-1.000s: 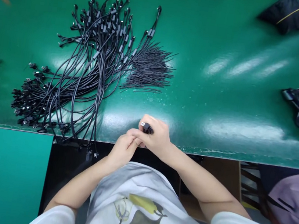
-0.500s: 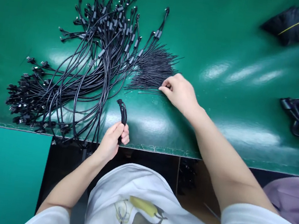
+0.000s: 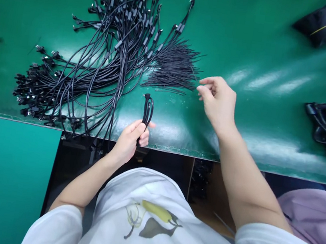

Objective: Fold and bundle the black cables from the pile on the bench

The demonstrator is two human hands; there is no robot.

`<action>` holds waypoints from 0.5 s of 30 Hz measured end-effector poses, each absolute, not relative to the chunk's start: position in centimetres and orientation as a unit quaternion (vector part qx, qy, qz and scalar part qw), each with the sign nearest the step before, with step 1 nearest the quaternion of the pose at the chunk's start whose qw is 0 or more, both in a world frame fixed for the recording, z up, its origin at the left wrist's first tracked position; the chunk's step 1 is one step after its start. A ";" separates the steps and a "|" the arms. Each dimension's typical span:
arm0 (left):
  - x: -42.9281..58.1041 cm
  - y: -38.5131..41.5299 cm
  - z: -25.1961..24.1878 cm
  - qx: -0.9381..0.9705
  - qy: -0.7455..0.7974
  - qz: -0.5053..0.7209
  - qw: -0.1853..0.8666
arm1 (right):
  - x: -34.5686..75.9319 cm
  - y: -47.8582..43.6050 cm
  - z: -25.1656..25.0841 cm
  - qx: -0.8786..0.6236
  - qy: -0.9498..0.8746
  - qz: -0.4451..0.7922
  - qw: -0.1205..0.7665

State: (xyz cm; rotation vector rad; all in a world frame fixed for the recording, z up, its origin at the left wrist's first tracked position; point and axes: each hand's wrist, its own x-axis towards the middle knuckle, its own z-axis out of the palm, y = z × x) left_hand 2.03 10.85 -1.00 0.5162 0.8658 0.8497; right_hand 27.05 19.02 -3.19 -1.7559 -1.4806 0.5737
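Black folded cable [image 3: 147, 109] clamped in left hand [image 3: 130, 141], right hand [image 3: 219, 101] pinched, contents unclear; could spring open if loosened.

Left hand [image 3: 130, 141] at the near edge of the green worktop [image 3: 252, 49], fingers [image 3: 144, 135] wrapped round a folded black cable [image 3: 147, 109] that stands up above them. Right hand [image 3: 219, 99] raised over the worktop, thumb and forefinger pinched; whether they hold anything cannot be told. Just left of those fingertips, a fan of thin black ties [image 3: 174, 65]. Beyond the left hand's fingers, a spread of loose black cables [image 3: 99, 56].
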 end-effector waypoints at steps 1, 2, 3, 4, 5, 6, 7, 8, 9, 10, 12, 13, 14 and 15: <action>2.2 10.7 -0.9 0.244 0.395 0.388 0.796 | 25.9 17.7 -2.9 -0.669 -0.575 0.270 0.385; 2.4 10.5 -0.9 0.247 0.390 0.380 0.802 | 24.7 16.3 -2.6 -0.645 -0.584 0.319 0.377; 2.6 10.3 -1.0 0.248 0.387 0.371 0.807 | 23.4 14.9 -2.5 -0.615 -0.602 0.365 0.356; 2.8 10.1 -1.2 0.249 0.388 0.367 0.808 | 22.2 13.5 -2.4 -0.585 -0.623 0.401 0.330; 2.9 9.9 -1.5 0.252 0.391 0.368 0.805 | 21.1 12.3 -2.4 -0.554 -0.646 0.427 0.307; 2.9 9.8 -1.8 0.260 0.397 0.373 0.797 | 20.3 11.2 -2.4 -0.528 -0.672 0.432 0.289; 2.8 9.6 -2.2 0.274 0.403 0.379 0.786 | 19.6 10.4 -2.4 -0.508 -0.704 0.411 0.278; 2.6 9.5 -2.5 0.295 0.410 0.385 0.772 | 19.1 9.8 -2.4 -0.495 -0.741 0.363 0.274; 2.4 9.3 -2.8 0.323 0.419 0.389 0.754 | 18.8 9.4 -2.4 -0.483 -0.779 0.296 0.267; 2.1 9.2 -3.1 0.360 0.430 0.388 0.731 | 18.7 9.2 -2.3 -0.468 -0.818 0.217 0.255; 1.5 9.1 -3.5 0.444 0.464 0.367 0.673 | 18.5 9.3 -1.9 -0.419 -0.880 0.054 0.219; 1.1 9.1 -3.5 0.482 0.481 0.348 0.644 | 18.5 9.5 -1.7 -0.379 -0.902 -0.016 0.205; 0.9 9.1 -3.6 0.511 0.496 0.326 0.621 | 18.5 9.8 -1.4 -0.328 -0.922 -0.073 0.193; 0.6 9.1 -3.5 0.529 0.506 0.304 0.610 | 18.5 10.1 -1.1 -0.271 -0.937 -0.117 0.188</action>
